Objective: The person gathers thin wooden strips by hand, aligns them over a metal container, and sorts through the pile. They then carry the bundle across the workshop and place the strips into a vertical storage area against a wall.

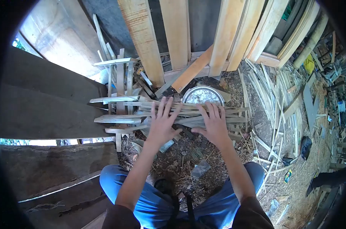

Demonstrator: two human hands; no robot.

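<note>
Thin wooden strips lie in a loose bundle across the ground before me. My left hand rests over their left part, fingers stretched and spread, thumb pointing inward. Over the right part lies my right hand, its fingers also extended and its thumb turned toward the left one. Both palms face down, and neither hand is closed around the strips; exact contact under the fingers is hidden. Just behind the bundle sits a round, pale metal-looking lid or pan, partly covered by the strips and right fingertips.
A rough wooden rack stands at the left, with slats across it. Door-like wooden frames lean at the back. More long strips lie scattered at right. Dark boards fill the left side. A person's dark-clothed leg shows far right.
</note>
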